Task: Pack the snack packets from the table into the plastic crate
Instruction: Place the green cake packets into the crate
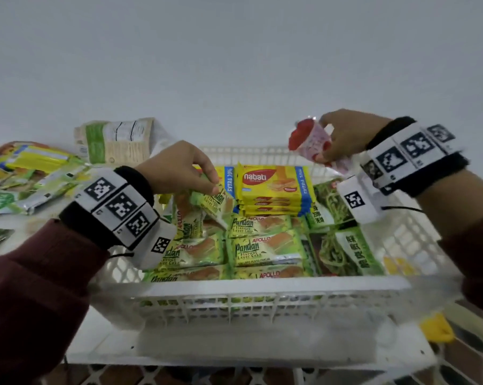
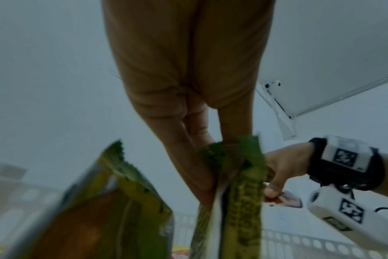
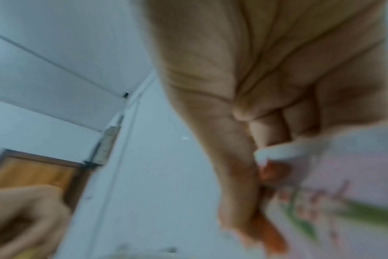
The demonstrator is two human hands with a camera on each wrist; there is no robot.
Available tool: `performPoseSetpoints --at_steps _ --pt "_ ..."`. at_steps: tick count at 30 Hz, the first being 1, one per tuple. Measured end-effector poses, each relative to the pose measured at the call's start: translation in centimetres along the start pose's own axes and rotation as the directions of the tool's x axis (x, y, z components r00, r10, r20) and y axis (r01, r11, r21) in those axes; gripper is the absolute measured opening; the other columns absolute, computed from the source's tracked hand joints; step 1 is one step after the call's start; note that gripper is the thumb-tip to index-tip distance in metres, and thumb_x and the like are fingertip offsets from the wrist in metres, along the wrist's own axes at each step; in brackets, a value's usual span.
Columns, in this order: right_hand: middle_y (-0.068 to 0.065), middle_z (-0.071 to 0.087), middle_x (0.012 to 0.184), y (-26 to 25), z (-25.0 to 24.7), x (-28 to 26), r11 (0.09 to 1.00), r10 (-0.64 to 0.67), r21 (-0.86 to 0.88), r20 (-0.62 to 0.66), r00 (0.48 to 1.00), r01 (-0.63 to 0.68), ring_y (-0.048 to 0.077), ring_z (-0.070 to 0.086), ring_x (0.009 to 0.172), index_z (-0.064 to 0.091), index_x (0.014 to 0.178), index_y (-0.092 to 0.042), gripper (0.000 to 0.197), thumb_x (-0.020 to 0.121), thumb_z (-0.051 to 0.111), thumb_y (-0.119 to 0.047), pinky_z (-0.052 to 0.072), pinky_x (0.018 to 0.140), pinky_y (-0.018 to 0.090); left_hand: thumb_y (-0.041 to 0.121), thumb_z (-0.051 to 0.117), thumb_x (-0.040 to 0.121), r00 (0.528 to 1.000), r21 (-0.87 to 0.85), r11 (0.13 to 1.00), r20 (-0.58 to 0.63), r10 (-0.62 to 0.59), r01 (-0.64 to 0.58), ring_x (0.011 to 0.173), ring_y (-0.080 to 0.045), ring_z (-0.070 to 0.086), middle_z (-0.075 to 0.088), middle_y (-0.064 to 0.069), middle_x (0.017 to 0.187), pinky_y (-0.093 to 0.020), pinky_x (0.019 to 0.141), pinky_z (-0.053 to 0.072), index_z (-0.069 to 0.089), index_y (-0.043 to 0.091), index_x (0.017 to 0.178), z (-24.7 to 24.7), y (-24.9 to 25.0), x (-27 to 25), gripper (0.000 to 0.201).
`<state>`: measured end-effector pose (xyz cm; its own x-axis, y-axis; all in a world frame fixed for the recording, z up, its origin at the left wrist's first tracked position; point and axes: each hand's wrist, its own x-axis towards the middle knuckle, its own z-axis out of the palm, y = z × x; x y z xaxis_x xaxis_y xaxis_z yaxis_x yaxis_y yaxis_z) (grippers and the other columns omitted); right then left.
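A white plastic crate (image 1: 262, 284) in front of me holds several green Pandan cake packets (image 1: 265, 247), yellow Nabati wafer packs (image 1: 273, 184) and green snack bags (image 1: 345, 251). My left hand (image 1: 207, 182) pinches the top edge of a green Pandan packet (image 1: 215, 202) over the crate's left side; the left wrist view shows that packet (image 2: 239, 192) hanging from my fingertips. My right hand (image 1: 334, 140) grips a pink and red packet (image 1: 309, 140) above the crate's far right corner. The right wrist view is blurred but shows fingers curled on the pink packet (image 3: 321, 175).
Loose snack packets (image 1: 32, 173) lie spread on the table left of the crate, with a beige bag (image 1: 115, 140) behind them. A plain wall stands at the back. A yellow object (image 1: 437, 327) sits low at the right, beside the crate.
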<state>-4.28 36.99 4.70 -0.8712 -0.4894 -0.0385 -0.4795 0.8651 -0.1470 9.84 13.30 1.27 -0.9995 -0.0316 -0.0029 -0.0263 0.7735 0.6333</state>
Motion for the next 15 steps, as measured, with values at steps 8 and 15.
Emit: performPoseSetpoints --at_steps 8,15 --pt "-0.002 0.067 0.071 4.6 6.8 2.7 0.974 0.212 -0.142 0.281 0.936 -0.178 0.017 0.057 0.064 0.065 0.09 -0.019 0.011 0.08 0.068 -0.017 0.044 0.059 0.021 0.003 0.072 0.075 0.998 0.037 0.997 0.004 0.066 -0.066 0.048 -0.012 0.042 0.066 0.008 0.084 -0.028 0.08 0.048 0.061 0.029 0.073 0.3 -0.5 0.3 0.028" --pt "0.011 0.055 0.078 2.4 4.9 2.9 0.966 0.167 -0.193 -0.048 0.985 -0.173 0.032 0.059 0.087 0.057 0.086 0.005 0.006 0.083 0.055 0.0 0.045 0.071 0.03 -0.006 0.059 0.084 0.978 -0.18 0.972 -0.174 0.118 -0.149 0.041 0.007 0.049 0.055 0.003 0.08 -0.001 0.047 0.034 0.059 0.015 0.087 -0.6 -0.6 -0.8 0.021"
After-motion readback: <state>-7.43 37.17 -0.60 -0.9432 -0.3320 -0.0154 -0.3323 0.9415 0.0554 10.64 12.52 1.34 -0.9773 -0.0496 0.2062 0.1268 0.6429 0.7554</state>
